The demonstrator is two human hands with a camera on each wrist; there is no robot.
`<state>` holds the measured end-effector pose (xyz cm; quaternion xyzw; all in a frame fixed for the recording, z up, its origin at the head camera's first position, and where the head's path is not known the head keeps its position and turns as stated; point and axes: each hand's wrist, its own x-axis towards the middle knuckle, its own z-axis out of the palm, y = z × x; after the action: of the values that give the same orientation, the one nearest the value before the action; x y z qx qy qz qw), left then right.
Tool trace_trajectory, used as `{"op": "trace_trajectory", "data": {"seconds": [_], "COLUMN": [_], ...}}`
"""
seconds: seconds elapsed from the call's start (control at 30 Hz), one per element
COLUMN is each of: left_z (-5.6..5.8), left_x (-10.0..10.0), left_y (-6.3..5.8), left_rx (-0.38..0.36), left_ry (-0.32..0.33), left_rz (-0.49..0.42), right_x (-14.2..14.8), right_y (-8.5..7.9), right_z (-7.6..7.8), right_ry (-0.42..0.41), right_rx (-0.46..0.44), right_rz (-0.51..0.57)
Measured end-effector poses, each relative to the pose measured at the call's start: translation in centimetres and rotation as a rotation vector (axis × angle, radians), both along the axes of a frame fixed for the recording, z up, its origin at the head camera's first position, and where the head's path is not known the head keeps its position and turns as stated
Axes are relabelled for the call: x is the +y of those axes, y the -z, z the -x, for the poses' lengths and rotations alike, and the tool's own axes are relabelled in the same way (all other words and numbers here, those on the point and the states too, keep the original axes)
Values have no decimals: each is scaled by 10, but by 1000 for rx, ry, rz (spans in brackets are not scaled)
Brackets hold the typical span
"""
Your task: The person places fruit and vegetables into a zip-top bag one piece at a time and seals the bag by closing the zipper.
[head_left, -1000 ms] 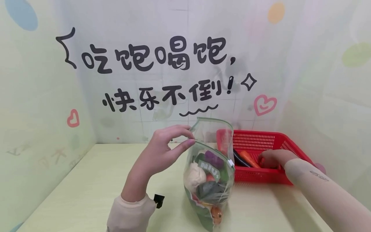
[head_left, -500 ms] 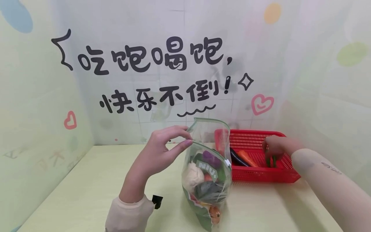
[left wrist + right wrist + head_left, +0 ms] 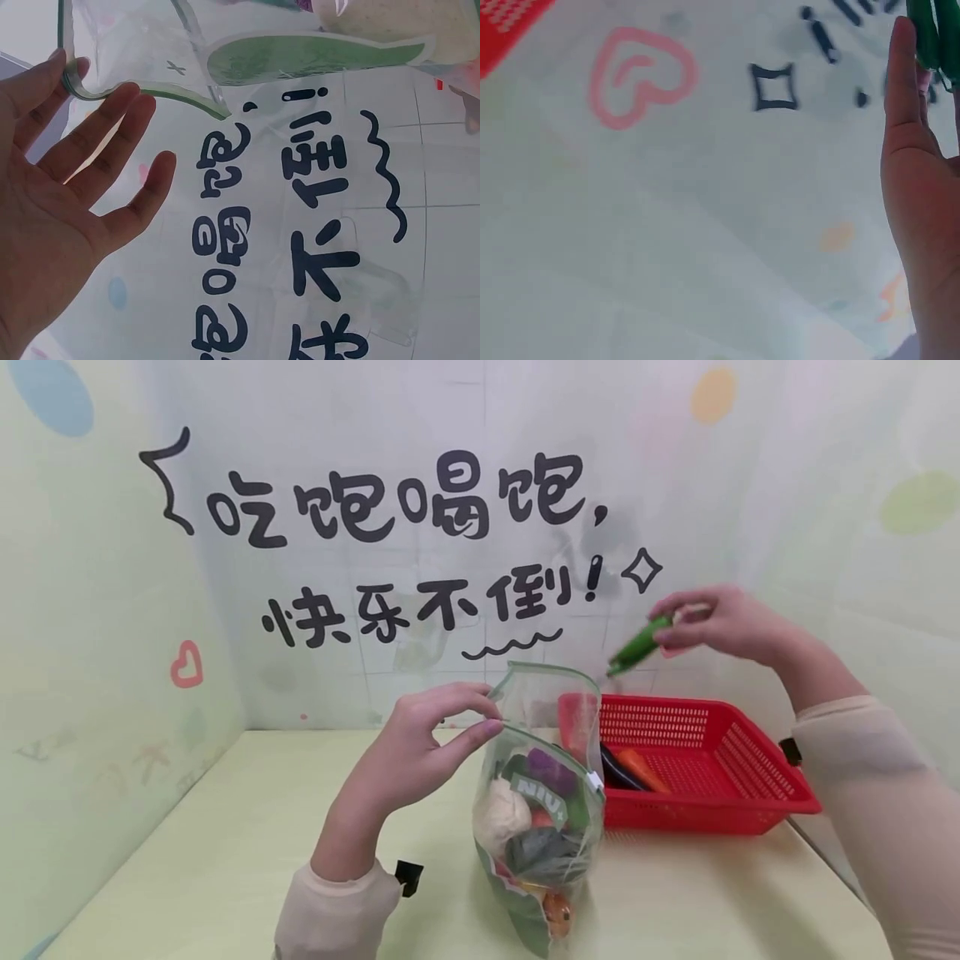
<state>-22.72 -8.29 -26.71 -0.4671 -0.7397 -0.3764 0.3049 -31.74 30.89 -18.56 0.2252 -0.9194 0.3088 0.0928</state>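
Observation:
My left hand (image 3: 420, 752) pinches the rim of a clear zip bag (image 3: 540, 793) between thumb and fingers and keeps its mouth parted. The left wrist view shows the bag's green-edged rim (image 3: 180, 98) at the fingertips. Play vegetables fill the bag, among them a cream-coloured piece (image 3: 502, 818) and a purple one (image 3: 552, 772). Up to the right, my right hand (image 3: 738, 625) pinches a long green vegetable (image 3: 637, 647), its lower tip pointing toward the bag's mouth. At the top of the right wrist view, that same green vegetable (image 3: 926, 34) is partly cut off.
Behind and right of the bag stands a red perforated basket (image 3: 697, 814). An eggplant (image 3: 621, 770) and a carrot (image 3: 642, 770) lie at its left end, the eggplant partly behind the bag. A printed wall (image 3: 420, 693) rises at the table's back.
My right hand has lifted the green vegetable out of the red basket and carried it up and left, toward the bag. My left hand still holds the bag's rim.

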Motion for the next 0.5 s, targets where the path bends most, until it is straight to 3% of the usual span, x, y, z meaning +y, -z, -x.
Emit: {"op": "trace_trajectory", "data": {"seconds": [0.1, 0.17, 0.23, 0.33, 0.5], "left_z": [0, 0, 0, -1, -3], "left_x": [0, 0, 1, 1, 1], "left_y": [-2, -2, -3, -3, -5], "left_rx": [0, 2, 8, 23, 42], "left_ry": [-2, -10, -13, -23, -23], "left_rz": [8, 12, 10, -1, -11], "right_x": [-27, -45, -62, -88, -124], "right_y": [-25, -34, -38, -36, -16], "right_z": [-27, -45, -60, -77, -88], "right_ry": [-107, -247, -399, -563, -618], "right_rx": [170, 293, 358, 393, 295], "right_rz": [108, 120, 104, -26, -245]}}
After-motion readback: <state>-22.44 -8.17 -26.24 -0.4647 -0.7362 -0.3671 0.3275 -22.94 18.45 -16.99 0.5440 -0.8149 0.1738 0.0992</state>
